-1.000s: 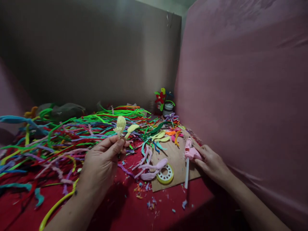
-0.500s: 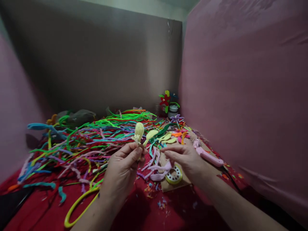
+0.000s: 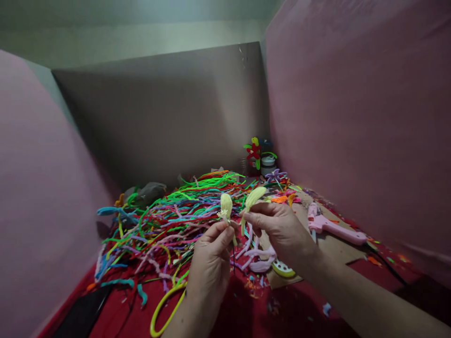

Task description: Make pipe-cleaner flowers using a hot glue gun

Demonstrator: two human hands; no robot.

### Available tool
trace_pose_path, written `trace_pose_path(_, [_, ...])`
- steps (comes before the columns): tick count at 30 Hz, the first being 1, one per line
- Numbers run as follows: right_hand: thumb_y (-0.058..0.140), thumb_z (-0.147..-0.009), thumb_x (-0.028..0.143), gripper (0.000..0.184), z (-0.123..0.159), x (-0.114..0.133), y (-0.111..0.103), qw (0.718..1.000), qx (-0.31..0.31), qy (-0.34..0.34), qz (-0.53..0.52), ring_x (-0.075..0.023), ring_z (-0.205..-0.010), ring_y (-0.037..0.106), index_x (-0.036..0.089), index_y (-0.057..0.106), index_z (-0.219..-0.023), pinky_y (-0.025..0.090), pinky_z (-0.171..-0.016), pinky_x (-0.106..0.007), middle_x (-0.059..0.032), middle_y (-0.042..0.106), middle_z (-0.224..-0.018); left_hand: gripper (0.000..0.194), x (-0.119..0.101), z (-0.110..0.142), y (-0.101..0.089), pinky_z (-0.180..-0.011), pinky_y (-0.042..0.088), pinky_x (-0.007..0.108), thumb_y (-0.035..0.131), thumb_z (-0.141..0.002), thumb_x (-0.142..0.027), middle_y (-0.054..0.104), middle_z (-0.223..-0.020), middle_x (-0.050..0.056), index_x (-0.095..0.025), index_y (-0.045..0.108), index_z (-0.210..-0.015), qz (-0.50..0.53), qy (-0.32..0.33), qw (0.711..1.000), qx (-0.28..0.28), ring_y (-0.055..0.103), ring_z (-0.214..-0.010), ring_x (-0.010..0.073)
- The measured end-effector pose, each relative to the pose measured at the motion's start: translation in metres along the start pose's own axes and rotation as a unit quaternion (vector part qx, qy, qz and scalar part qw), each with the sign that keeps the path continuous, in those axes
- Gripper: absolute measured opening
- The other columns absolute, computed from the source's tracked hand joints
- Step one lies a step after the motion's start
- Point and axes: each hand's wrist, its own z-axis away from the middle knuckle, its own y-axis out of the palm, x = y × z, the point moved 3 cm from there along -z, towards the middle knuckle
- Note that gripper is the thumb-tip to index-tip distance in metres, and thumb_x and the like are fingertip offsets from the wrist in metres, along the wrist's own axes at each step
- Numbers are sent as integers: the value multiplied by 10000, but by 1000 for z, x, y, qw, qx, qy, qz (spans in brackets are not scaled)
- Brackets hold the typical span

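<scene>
My left hand (image 3: 213, 251) is closed, thumb and finger pinching the base of a pale yellow pipe-cleaner petal (image 3: 226, 204) that stands upright. A small cluster of white stamens (image 3: 223, 214) sits at that petal's foot, and a thin dark stem hangs below the fingers. Just to the right, my right hand (image 3: 282, 227) pinches a second pale yellow petal (image 3: 254, 197), tilted to the right, its narrow tail pointing down. A small gap separates the two petals. Behind my right hand, a yellow and white tape spool (image 3: 283, 269) lies partly hidden beside lilac pipe-cleaner pieces (image 3: 261, 266).
A heap of coloured pipe cleaners (image 3: 176, 211) spreads over the red cloth (image 3: 218, 314). To the right, a pink glue gun (image 3: 338, 230) rests on brown cardboard (image 3: 299, 216). Finished flowers (image 3: 254, 151) stand by a white-lidded jar (image 3: 268, 164). Pink walls (image 3: 352, 117) close in the sides.
My right hand, previously apart with nothing visible in its fingers, has come to the second yellow petal and pinches it. My left hand keeps its petal. The view has shifted left and up.
</scene>
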Motion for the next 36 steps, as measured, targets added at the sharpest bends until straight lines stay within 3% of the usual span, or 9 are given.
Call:
trace_pose_path(4, [742, -597, 216, 105, 3, 14, 1, 995, 9, -35, 88, -54, -471, 390, 155, 658, -589, 346, -479, -204, 54, 523, -508, 188, 1, -2, -2, -527, 409, 155, 808, -479, -150, 624, -586, -34, -160, 669, -605, -2, 8, 1000, -25, 532, -514, 53])
trace_pose_path(8, [646, -709, 240, 99, 6, 6, 3, 984, 48, -47, 166, -92, -522, 462, 167, 709, -685, 383, -511, -226, 33, 551, -524, 140, 2, -3, -1, -510, 393, 177, 780, -521, -159, 610, -557, -36, -163, 664, -600, -36, 28, 999, -5, 514, -498, 64])
trace_pose_path(16, [523, -762, 139, 215, 3, -4, 1, 950, 31, -103, 292, -148, -679, 568, 182, 730, -798, 427, -622, -257, -10, 671, -694, 82, 1, -2, -4, -623, 423, 201, 745, -573, -144, 664, -623, -18, -167, 697, -636, -91, 73, 993, -13, 549, -603, 89])
trace_pose_path(22, [540, -747, 149, 207, 3, -9, 1, 957, 28, -84, 276, -138, -632, 562, 178, 733, -815, 427, -588, -240, 1, 645, -627, 81, -1, -1, -7, -660, 431, 228, 725, -622, -157, 669, -680, -11, -178, 714, -700, -173, 120, 977, -16, 557, -655, 115])
trace_pose_path(29, [555, -722, 119, 199, -1, -9, -3, 968, 50, -61, 239, -80, -471, 400, 178, 738, -773, 330, -466, -208, 49, 492, -461, 75, -3, 3, -4, -650, 439, 223, 724, -632, -171, 660, -695, -9, -188, 709, -703, -217, 146, 965, -11, 552, -675, 123])
trace_pose_path(36, [631, -724, 266, 133, -5, -21, -8, 983, 64, -5, 174, -53, -422, 343, 163, 715, -716, 264, -415, -207, 58, 454, -483, 112, -6, 5, -5, -669, 441, 240, 735, -608, -136, 633, -727, -5, -220, 703, -675, -287, 213, 934, -3, 545, -709, 149])
